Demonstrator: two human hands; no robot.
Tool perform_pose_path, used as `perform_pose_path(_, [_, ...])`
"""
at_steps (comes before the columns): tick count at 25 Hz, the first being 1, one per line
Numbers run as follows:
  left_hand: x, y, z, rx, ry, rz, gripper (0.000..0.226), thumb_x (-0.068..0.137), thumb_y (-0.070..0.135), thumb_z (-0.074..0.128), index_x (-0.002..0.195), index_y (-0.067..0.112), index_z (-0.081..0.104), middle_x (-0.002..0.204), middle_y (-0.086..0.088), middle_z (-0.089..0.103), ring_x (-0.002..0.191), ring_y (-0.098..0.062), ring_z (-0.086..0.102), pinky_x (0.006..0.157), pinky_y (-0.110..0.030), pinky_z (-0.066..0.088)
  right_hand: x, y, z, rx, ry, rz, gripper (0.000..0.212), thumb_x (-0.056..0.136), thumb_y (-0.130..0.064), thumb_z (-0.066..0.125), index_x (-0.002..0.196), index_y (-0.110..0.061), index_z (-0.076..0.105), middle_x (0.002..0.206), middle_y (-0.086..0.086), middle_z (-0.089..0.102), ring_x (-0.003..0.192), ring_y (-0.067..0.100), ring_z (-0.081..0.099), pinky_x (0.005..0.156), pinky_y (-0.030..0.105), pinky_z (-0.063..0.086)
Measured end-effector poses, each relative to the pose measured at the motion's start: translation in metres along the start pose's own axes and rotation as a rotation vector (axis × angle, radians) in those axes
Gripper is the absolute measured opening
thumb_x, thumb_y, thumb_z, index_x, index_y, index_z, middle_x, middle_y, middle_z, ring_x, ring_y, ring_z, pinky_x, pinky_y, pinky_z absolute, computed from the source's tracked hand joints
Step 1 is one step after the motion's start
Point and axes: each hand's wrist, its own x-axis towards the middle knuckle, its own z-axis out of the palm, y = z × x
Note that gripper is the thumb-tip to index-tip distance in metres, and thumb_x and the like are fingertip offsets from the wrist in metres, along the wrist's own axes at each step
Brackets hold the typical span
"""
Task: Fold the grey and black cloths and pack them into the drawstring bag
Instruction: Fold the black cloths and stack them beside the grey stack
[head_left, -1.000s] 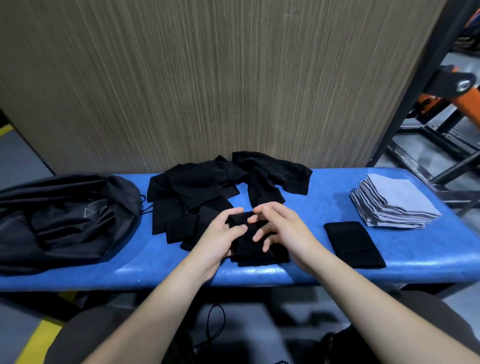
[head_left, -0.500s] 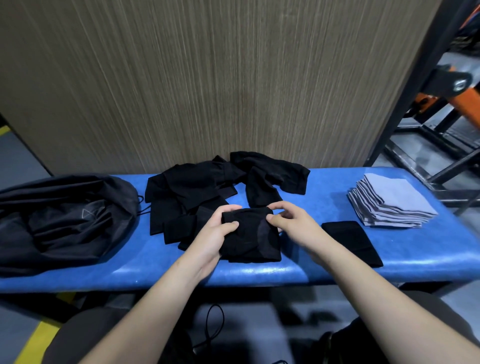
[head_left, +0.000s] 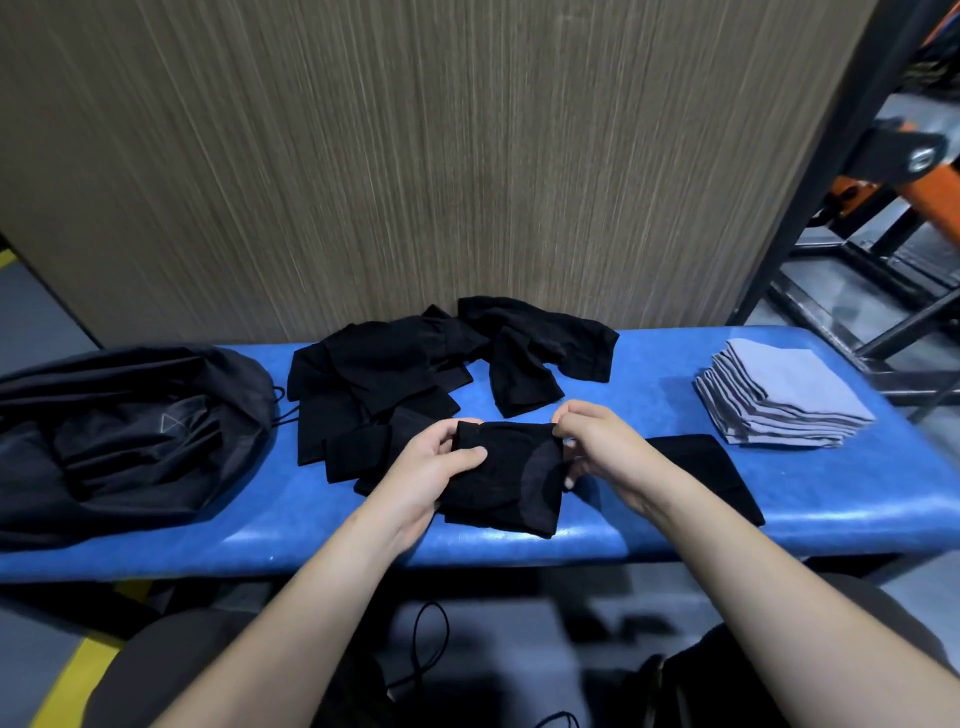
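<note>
A black cloth (head_left: 506, 478) lies half-spread at the front middle of the blue bench (head_left: 831, 499). My left hand (head_left: 426, 462) grips its upper left corner, thumb on top. My right hand (head_left: 597, 447) pinches its upper right corner. Behind them sits a loose heap of black cloths (head_left: 405, 374). One folded black cloth (head_left: 711, 473) lies just right of my right wrist. A stack of folded grey cloths (head_left: 784, 400) rests at the bench's right end. The black drawstring bag (head_left: 119, 441) slumps at the left end.
A wood-grain panel (head_left: 415, 156) stands directly behind the bench. Black and orange metal framing (head_left: 883, 218) fills the right background. The bench's front edge is just below my hands, with my knees and a black cord (head_left: 426, 639) beneath.
My hands have moved apart and spread the bunched black cloth out wider across the bench. The camera view has shifted slightly.
</note>
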Motion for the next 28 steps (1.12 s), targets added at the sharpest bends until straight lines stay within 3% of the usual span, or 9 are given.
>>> perform_pose_path(3, [0.001,0.0,0.001,-0.023,0.011,0.028,0.033,0.088,-0.004,0.068,0.118,0.01,0.067,0.115,-0.013,0.073,0.097,-0.018,0.073,0.074,-0.023,0.056,0.002,0.001,-0.001,0.071,0.007,0.008,0.008,0.092,-0.008,0.045,0.084,-0.012,0.044,0.069,0.009,0.056,0.06,0.027,0.055,0.057,0.037,0.047])
perform_pose_path(6, [-0.001,0.001,0.003,-0.023,0.021,0.056,0.036,0.089,-0.006,0.067,0.118,0.015,0.066,0.113,-0.012,0.07,0.093,-0.015,0.073,0.073,-0.022,0.056,0.004,0.008,-0.002,0.071,-0.011,0.021,0.018,0.09,-0.018,0.068,0.094,-0.012,0.051,0.073,0.004,0.059,0.066,0.022,0.059,0.06,0.036,0.049])
perform_pose_path(11, [0.002,-0.004,0.0,0.261,0.096,0.198,0.045,0.081,0.016,0.072,0.117,0.042,0.064,0.125,-0.011,0.062,0.121,-0.032,0.06,0.105,-0.049,0.05,0.007,0.014,-0.003,-0.122,0.076,-0.05,0.036,0.083,0.0,0.074,0.111,-0.017,0.058,0.064,-0.002,0.04,0.055,0.02,0.049,0.057,0.033,0.049])
perform_pose_path(13, [0.001,-0.005,0.001,0.4,0.111,0.253,0.044,0.078,0.024,0.068,0.116,0.044,0.063,0.12,0.001,0.065,0.115,-0.031,0.062,0.106,-0.054,0.048,0.007,0.014,-0.003,-0.238,0.124,-0.109,0.032,0.084,0.002,0.07,0.105,-0.02,0.059,0.066,-0.001,0.042,0.048,0.021,0.049,0.053,0.032,0.048])
perform_pose_path(16, [0.003,-0.008,0.003,0.569,0.095,0.295,0.042,0.078,0.034,0.065,0.117,0.045,0.062,0.107,0.0,0.066,0.086,-0.026,0.062,0.088,-0.056,0.055,0.009,0.015,-0.003,-0.447,0.163,-0.166,0.031,0.085,-0.002,0.069,0.095,-0.03,0.062,0.077,-0.001,0.049,0.054,0.017,0.048,0.054,0.03,0.047])
perform_pose_path(21, [0.005,-0.008,-0.002,0.557,0.094,0.246,0.031,0.087,0.023,0.073,0.105,0.048,0.069,0.09,0.005,0.06,0.075,-0.013,0.054,0.08,-0.029,0.05,0.008,0.015,-0.005,-0.372,0.163,-0.203,0.032,0.087,-0.003,0.068,0.09,-0.034,0.065,0.094,-0.002,0.053,0.067,0.016,0.048,0.059,0.027,0.043])
perform_pose_path(24, [0.004,-0.005,-0.003,0.603,0.055,0.241,0.036,0.086,0.016,0.077,0.112,0.039,0.069,0.105,0.007,0.058,0.076,0.002,0.056,0.076,-0.011,0.046,0.007,0.015,-0.007,-0.407,0.18,-0.232,0.034,0.088,-0.003,0.067,0.091,-0.036,0.063,0.095,-0.002,0.054,0.067,0.016,0.049,0.066,0.031,0.05])
perform_pose_path(26, [0.004,-0.004,-0.003,0.651,0.008,0.243,0.042,0.083,0.014,0.08,0.119,0.032,0.067,0.115,0.007,0.051,0.077,0.006,0.057,0.073,-0.01,0.047,0.007,0.017,-0.008,-0.539,0.179,-0.248,0.031,0.089,-0.005,0.066,0.096,-0.035,0.06,0.097,0.003,0.057,0.066,0.016,0.05,0.07,0.034,0.052])
perform_pose_path(28, [0.006,-0.006,-0.006,0.743,-0.023,0.279,0.047,0.083,0.019,0.081,0.125,0.033,0.063,0.121,0.012,0.045,0.092,-0.001,0.055,0.082,-0.013,0.047,0.005,0.02,-0.007,-0.766,0.17,-0.282,0.027,0.091,-0.013,0.065,0.109,-0.031,0.057,0.105,0.003,0.057,0.081,0.017,0.055,0.078,0.036,0.05])
